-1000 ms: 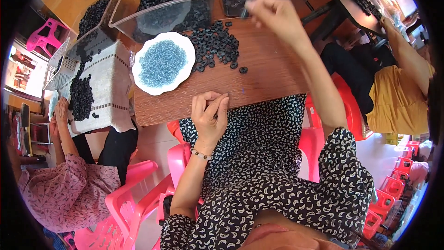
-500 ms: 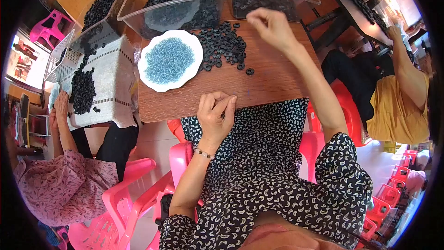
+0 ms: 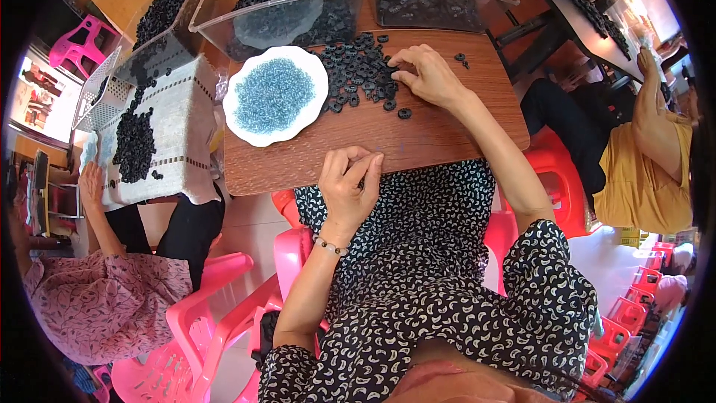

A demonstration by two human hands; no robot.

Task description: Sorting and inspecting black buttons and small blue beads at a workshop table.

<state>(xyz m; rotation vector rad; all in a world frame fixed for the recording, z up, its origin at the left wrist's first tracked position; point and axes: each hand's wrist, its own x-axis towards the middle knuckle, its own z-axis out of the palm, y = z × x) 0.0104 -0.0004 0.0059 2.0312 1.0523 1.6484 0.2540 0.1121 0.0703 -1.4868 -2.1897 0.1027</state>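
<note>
My right hand is at the right edge of a loose heap of small black plastic parts, thumb and forefinger closing on one at the fingertips. My left hand rests at the table's near edge, its fingers curled and the thumb pressed to the forefinger. Whatever it pinches is too small or hidden to make out. Left of the heap stands a white scalloped plate full of tiny clear bluish pieces. A few black parts lie apart from the heap, beyond my right hand.
Clear plastic bins of black parts line the far side of the wooden table. On the left, a person in pink sits at a cloth-covered table with more black parts. Another person in yellow sits on the right.
My right hand has come down leftward from the table's far right to the heap. A few separate black parts now show where it was. My left hand has stayed in place.
</note>
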